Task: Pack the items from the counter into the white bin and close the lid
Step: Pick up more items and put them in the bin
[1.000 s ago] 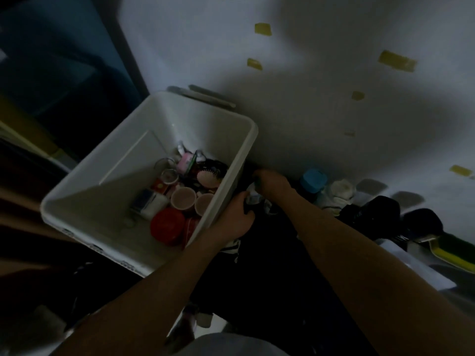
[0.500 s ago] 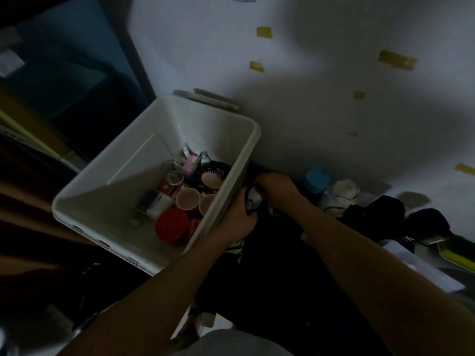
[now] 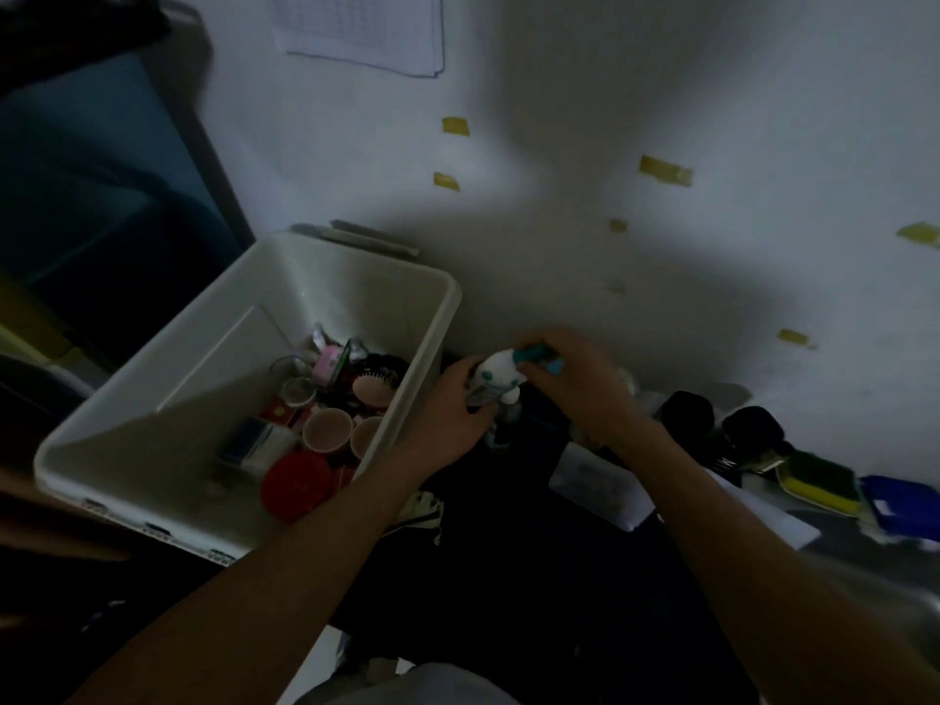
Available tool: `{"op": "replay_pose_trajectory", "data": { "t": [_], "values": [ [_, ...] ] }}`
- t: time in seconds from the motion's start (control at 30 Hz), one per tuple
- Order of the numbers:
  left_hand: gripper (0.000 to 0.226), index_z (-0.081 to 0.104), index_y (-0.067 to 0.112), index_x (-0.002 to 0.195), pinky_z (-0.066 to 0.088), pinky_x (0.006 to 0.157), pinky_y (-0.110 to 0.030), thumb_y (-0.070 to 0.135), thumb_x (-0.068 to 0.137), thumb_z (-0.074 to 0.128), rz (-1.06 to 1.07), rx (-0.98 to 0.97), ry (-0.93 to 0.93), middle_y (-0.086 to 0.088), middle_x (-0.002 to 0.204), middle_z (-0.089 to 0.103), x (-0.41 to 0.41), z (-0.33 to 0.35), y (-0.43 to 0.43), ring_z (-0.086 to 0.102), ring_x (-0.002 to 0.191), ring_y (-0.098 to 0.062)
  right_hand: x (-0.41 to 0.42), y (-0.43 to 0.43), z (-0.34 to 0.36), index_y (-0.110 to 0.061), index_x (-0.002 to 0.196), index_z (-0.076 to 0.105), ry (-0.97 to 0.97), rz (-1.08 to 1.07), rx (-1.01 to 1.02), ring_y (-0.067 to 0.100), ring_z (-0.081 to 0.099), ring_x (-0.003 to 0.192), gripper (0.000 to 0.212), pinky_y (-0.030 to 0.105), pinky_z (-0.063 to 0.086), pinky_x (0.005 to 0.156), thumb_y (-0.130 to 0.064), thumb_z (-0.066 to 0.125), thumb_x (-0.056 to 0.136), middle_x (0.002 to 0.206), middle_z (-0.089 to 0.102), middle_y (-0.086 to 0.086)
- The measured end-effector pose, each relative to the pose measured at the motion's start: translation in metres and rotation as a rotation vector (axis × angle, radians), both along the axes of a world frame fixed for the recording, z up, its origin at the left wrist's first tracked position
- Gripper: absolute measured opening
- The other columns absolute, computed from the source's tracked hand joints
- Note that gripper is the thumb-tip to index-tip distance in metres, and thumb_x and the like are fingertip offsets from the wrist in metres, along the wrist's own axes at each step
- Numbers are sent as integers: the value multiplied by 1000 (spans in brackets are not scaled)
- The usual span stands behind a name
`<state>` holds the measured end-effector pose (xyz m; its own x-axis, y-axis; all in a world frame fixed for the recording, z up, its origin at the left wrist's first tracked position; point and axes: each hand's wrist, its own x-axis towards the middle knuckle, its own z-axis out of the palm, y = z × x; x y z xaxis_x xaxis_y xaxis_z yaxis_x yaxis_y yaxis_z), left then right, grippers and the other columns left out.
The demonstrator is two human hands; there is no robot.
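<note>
Left hand (image 3: 452, 409): closed around the lower part of a small white toy figure (image 3: 496, 381), just right of the bin's near-right wall.
Right hand (image 3: 575, 381): fingers curled over a teal object (image 3: 539, 356) at the top of the figure; what it is cannot be told.
Key relation: the white bin (image 3: 437, 323) lies directly left of both hands, the left hand nearer; the figure stands roughly upright, so the likely move is a short carry leftward over the rim.
Bin contents: pink cups (image 3: 328, 429), a red lid (image 3: 297, 483), a hairbrush (image 3: 374, 389), a glass (image 3: 299, 391), small boxes; space remains on its left side.
Counter (image 3: 600, 480): dark objects, a sponge (image 3: 819, 483) and a blue item (image 3: 903, 506) wait at lower right.
Lid: not clearly identifiable; bin open.
</note>
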<state>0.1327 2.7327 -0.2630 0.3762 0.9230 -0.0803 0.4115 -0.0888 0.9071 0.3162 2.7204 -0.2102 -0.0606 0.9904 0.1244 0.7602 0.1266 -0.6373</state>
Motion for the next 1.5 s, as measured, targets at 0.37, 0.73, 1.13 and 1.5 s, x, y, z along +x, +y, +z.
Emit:
{"op": "replay_pose_trajectory", "data": {
  "t": [0.37, 0.73, 1.13, 1.5],
  "values": [
    [36, 56, 28, 122, 54, 91, -45, 27, 88, 67, -10, 193, -165, 2, 116, 63, -34, 43, 19, 63, 107, -15, -24, -5, 47, -26, 101, 63, 225, -30, 170, 5, 63, 89, 17, 22, 53, 80, -19, 69, 88, 101, 66, -12],
    [35, 52, 28, 130, 56, 88, -27, 17, 96, 58, -72, 123, -17, 11, 120, 64, -165, 50, 53, 62, 108, -1, -133, 41, 33, -26, 108, 59, 218, 34, -24, 4, 59, 85, 22, 20, 48, 74, -31, 68, 88, 100, 60, -9],
    [44, 50, 13, 130, 54, 82, -17, 7, 89, 66, -312, -209, 266, 8, 118, 59, -294, -6, 78, 60, 112, -10, -263, 46, -35, -17, 120, 56, -58, 114, -383, 21, 53, 115, 38, 29, 48, 90, -25, 71, 86, 129, 51, 4],
    [51, 53, 39, 101, 54, 86, -37, 23, 66, 87, -669, -198, 684, 9, 109, 59, -329, -42, 92, 60, 100, -14, -318, 24, -94, -15, 126, 55, -93, 230, -695, 20, 59, 108, 47, 30, 50, 90, -30, 71, 85, 123, 58, 3]
  ]
}}
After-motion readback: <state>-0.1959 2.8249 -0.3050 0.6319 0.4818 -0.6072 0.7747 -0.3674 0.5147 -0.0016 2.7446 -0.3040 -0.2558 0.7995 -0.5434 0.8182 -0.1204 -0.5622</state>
